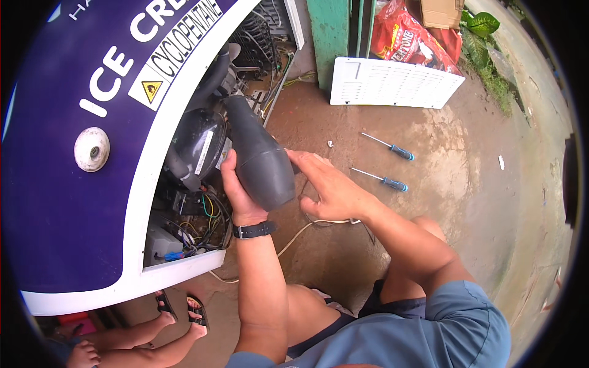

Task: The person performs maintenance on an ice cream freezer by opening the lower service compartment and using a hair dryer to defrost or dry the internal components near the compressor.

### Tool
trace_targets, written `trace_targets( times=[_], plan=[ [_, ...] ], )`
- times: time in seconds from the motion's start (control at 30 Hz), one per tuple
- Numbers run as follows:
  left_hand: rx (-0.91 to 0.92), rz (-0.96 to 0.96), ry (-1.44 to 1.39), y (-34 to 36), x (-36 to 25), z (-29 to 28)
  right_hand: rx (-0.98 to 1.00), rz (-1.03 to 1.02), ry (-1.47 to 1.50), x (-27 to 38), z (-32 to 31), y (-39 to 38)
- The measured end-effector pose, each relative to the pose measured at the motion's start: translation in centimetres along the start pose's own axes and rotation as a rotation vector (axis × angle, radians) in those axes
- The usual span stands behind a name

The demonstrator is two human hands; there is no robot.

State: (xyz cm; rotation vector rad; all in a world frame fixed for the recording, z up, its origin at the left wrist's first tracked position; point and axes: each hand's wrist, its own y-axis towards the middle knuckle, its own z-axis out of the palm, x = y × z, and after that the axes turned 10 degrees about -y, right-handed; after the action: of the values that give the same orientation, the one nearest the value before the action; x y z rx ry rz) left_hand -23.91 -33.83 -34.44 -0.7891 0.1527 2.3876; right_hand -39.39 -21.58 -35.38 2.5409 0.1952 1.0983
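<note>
Stained floor point(442, 159) spans frame right; left hand point(246, 205) grips a black blower point(261, 159) mid-frame, right hand point(334, 191) loosely spread alongside; a slip could knock exposed wiring point(210, 208) left of centre.

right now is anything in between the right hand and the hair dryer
Nothing visible stands between them: the right hand is right up at the side of the hair dryer, though contact is hard to tell. The left hand holds the dryer from the opposite side.
</note>
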Motion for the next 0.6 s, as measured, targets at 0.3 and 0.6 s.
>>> trace_targets(
  times=[0.3, 0.6],
  plan=[
    [0.045, -0.017, 0.039, 0.1, 1.7, 1.3, -0.150, 0.061, 0.043, -2.2, 1.7, -0.6],
    [-0.027, 0.062, 0.063, -0.3, 2.1, 2.9, -0.272, -0.021, 0.142, -3.7, 2.7, 0.8]
  ],
)
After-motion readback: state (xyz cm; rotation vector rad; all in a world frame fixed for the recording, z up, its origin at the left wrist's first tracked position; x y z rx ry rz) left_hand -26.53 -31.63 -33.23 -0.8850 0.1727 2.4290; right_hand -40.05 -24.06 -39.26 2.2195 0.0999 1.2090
